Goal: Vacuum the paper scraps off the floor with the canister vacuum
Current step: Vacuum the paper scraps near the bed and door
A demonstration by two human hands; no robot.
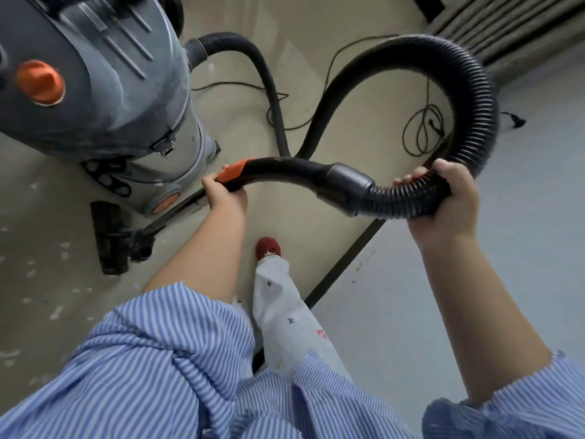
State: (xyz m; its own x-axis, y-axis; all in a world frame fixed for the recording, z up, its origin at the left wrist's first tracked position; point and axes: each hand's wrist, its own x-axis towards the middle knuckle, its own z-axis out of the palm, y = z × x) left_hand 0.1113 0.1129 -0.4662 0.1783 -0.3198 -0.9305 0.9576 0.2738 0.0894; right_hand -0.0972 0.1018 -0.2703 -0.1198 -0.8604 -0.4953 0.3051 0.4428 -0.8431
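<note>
The grey canister vacuum [104,90], with orange knobs, stands at the upper left. Its black ribbed hose [468,99] loops from the canister's port across the floor and up into my hands. My left hand [224,196] grips the curved black handle pipe [285,169] at its orange-tipped end. My right hand [449,198] holds the ribbed hose just behind the grey cuff. A black floor brush head with its wand [110,236] lies on the floor below the canister. Small white paper scraps [57,312] dot the beige floor at the left.
A thin black power cord [424,131] lies in loops on the floor behind the hose. A dark strip [345,258] divides the beige floor from the grey floor on the right. My red slipper [267,247] is near the strip. Ribbed grating sits at the top right.
</note>
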